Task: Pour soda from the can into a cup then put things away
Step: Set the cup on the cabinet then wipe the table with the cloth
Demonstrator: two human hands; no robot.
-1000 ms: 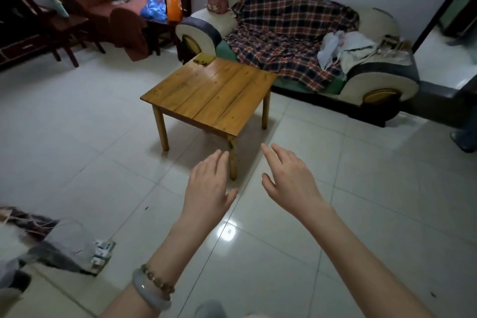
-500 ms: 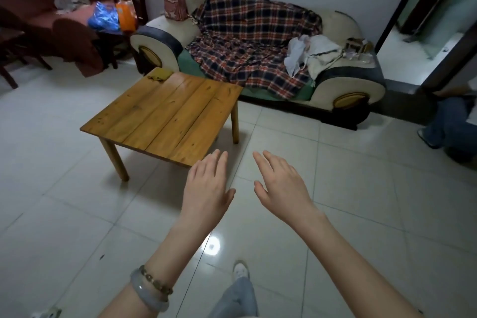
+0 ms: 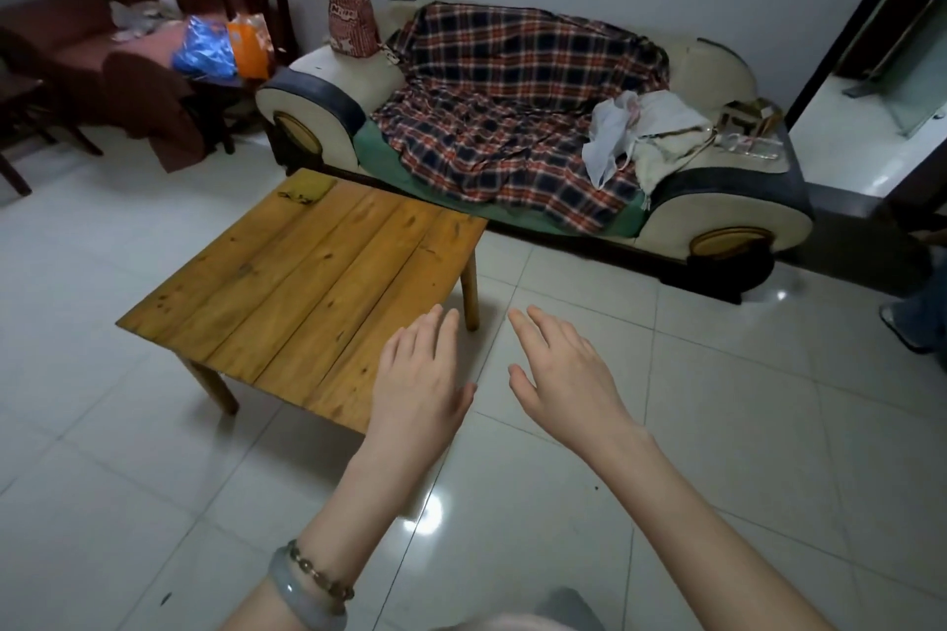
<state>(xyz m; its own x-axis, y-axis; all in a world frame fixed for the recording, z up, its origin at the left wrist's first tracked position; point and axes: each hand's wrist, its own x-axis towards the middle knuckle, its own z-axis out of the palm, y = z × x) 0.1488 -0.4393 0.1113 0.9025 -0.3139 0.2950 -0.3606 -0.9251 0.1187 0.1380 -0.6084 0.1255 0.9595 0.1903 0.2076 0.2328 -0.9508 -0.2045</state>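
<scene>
My left hand [image 3: 417, 377] is held out flat, palm down, fingers apart, over the near right corner of a low wooden table [image 3: 287, 282]. My right hand [image 3: 561, 369] is stretched out the same way over the tiled floor just right of the table. Both hands hold nothing. Neither a soda can nor a cup shows anywhere in view. A small flat yellow-brown object [image 3: 307, 188] lies on the table's far corner.
A sofa [image 3: 328, 82] with a plaid blanket [image 3: 502, 108] and white cloths [image 3: 635, 128] stands behind the table. A dark chair, blue and orange bags [image 3: 225, 46] and a brown armchair are at far left. A doorway opens at right, where another person's leg [image 3: 922, 318] shows.
The view has moved closer to the table and sofa and turned a little. Both hands stay outstretched, open and empty, in the same pose.
</scene>
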